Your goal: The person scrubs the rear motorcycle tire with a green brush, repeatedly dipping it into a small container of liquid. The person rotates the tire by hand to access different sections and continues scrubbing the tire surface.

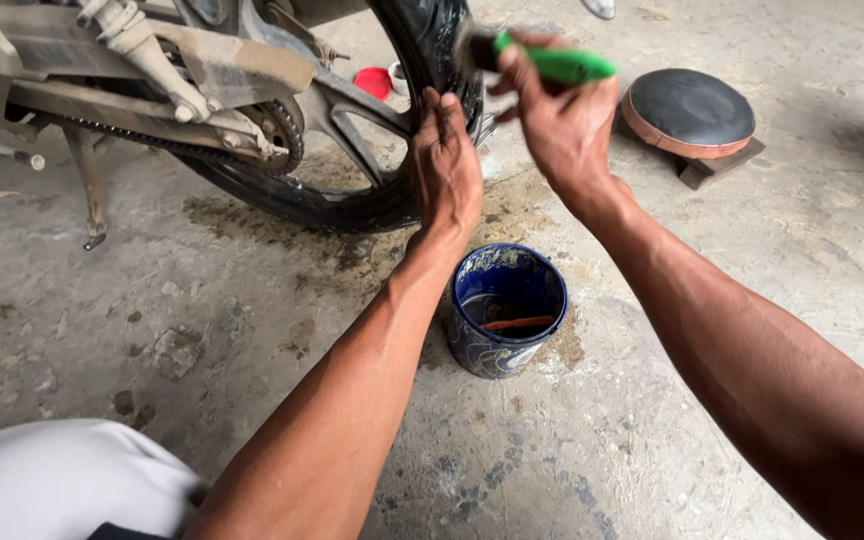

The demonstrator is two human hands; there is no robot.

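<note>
Under me is a rough, stained concrete floor point(652, 420), pitted and grey, with a dark wet patch spreading beneath the wheel. At the far left a thin metal stand leg point(89, 190) props up the motorcycle, and above it runs the dusty swingarm point(202, 70) with the greasy drive chain point(142, 140) leading to a small toothed sprocket point(282, 125). The rear tyre point(352, 205) is black rubber, glossy and wet along its lower curve, wrapped around a grey spoked rim. My left hand point(445, 165) lies flat against the tyre's edge, fingers straight and close together, gripping nothing, only pressing on the rubber. Below it, between my forearms, a small round blue tin point(505, 310) stands on the floor, its painted wall chipped, dark liquid inside with an orange stick lying across it. My right hand point(562, 120) is curled tight around the bright green plastic handle of a brush point(552, 62), whose dark head meets the tyre tread. Further right, a round black cushioned stool point(690, 110) with a brown rim sits low on the floor.
</note>
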